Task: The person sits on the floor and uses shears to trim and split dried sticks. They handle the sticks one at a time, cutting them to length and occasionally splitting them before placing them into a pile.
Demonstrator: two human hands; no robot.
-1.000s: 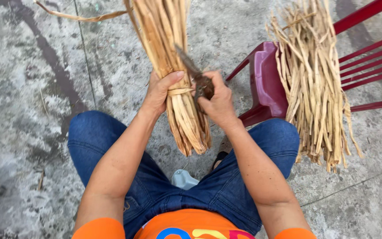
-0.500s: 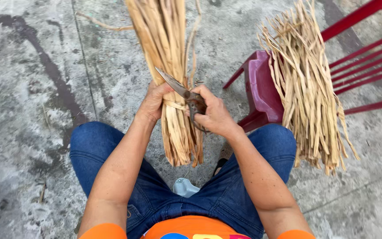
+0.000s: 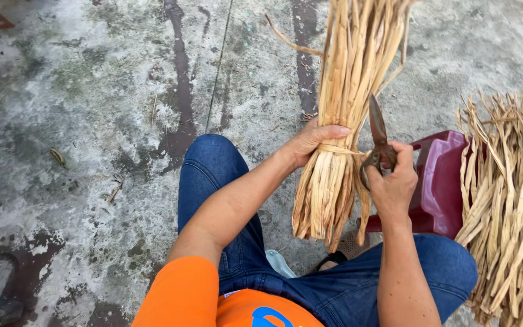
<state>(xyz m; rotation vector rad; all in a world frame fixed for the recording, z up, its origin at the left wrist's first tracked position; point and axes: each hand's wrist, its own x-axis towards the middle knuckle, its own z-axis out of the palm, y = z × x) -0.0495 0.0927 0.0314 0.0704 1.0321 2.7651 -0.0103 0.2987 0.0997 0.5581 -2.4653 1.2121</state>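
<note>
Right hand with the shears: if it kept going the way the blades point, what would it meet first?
The right hand aims the shears up the frame, beside the tied straw bundle. They would likely graze its right-edge stalks first; depth is unclear.

Both bare forearms reached from the lower frame toward the centre. The left hand (image 3: pixel 315 140) curled closed in a firm grip; the right hand (image 3: pixel 393 181), centre-right, was fisted, knuckles upward.
</note>
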